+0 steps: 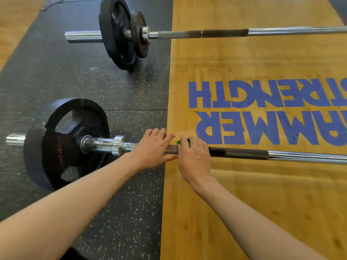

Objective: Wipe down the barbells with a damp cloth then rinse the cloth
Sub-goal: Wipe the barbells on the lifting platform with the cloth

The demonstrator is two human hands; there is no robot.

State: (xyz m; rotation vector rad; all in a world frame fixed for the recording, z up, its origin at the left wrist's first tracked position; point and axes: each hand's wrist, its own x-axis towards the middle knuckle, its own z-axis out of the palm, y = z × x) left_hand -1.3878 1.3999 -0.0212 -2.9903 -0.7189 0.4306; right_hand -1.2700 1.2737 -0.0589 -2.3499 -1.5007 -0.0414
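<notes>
While the near chrome barbell with dark knurling (244,153) is steadied by the left hand (153,147), seemingly wrapped round it, a small green cloth (185,142) is clamped on the knurling by the right hand (194,158). Wiping step; a slide along the shaft is needed next.

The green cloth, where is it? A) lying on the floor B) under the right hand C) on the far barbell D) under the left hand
B: the cloth peeks out between the fingers of the right hand on the near bar; the left hand holds bare bar.
</notes>
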